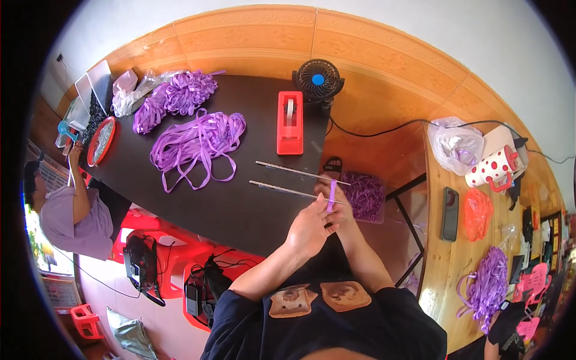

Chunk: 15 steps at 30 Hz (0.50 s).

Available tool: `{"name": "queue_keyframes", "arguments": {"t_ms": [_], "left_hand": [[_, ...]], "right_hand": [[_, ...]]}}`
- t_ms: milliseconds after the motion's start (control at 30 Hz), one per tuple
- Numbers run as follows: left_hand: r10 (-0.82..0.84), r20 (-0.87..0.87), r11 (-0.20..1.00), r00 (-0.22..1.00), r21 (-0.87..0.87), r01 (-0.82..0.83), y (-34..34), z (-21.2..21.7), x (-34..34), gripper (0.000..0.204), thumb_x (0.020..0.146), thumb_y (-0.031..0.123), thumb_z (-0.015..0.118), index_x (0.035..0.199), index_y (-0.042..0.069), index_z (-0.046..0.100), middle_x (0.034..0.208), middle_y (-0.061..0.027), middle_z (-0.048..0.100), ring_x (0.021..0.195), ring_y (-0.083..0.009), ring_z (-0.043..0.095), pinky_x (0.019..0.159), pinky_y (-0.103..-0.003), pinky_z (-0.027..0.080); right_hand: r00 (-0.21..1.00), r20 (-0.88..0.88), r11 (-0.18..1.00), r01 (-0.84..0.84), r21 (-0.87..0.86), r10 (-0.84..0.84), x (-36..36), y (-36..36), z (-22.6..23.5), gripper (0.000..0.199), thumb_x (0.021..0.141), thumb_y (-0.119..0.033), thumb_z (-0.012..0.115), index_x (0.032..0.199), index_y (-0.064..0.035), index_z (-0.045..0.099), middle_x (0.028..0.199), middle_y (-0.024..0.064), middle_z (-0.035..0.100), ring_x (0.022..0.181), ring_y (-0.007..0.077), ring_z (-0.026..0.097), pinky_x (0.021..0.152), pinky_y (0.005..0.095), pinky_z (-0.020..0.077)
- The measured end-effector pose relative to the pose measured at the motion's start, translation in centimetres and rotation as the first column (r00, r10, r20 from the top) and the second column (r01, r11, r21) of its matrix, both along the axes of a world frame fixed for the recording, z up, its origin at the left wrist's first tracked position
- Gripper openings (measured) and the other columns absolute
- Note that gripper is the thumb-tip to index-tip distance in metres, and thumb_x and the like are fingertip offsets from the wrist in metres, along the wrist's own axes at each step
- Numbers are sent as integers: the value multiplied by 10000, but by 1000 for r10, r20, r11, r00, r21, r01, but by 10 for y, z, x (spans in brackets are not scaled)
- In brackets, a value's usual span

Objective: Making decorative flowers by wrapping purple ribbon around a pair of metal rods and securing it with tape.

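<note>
My left hand (307, 231) and my right hand (339, 207) meet at the near edge of a black table (252, 210). Together they pinch a short strip of purple ribbon (331, 195), held upright over the ends of two thin metal rods (294, 180) lying across the table. A loose heap of long purple ribbon (198, 141) lies further left. A clear box of cut purple ribbon pieces (365, 197) sits just right of my hands. A red tape dispenser (290, 123) stands behind the rods.
Finished purple bows (180, 96) are piled at the far left beside plastic bags. A small black fan (318, 81) stands at the table's back. A person in a lilac top (72, 210) sits at the left end. A wooden side table on the right holds a phone (450, 213), a spotted jug and more ribbon.
</note>
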<state>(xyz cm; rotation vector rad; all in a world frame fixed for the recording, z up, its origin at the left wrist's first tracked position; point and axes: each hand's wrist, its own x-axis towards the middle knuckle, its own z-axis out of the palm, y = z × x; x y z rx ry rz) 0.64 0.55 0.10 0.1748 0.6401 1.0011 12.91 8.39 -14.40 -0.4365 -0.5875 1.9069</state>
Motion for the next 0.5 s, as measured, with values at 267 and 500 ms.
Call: {"name": "queue_keyframes", "arguments": {"t_ms": [267, 500], "left_hand": [[-13, -4, 1000, 1000, -8, 13, 0, 0, -3, 339, 963, 394, 433, 1103, 99, 524, 1115, -65, 568, 1034, -209, 509, 867, -349, 369], [3, -25, 1000, 1000, -3, -3, -2, 1, -4, 305, 963, 373, 438, 1086, 109, 532, 1086, -66, 585, 1016, -203, 520, 851, -347, 378]], "right_hand": [[998, 61, 999, -26, -31, 28, 11, 3, 89, 502, 867, -93, 534, 1343, -56, 380, 1015, 192, 608, 919, 266, 620, 735, 354, 543], [988, 153, 994, -22, -105, 38, 12, 6, 88, 397, 894, -99, 530, 1279, -64, 438, 888, 146, 595, 853, 246, 607, 691, 336, 530]]}}
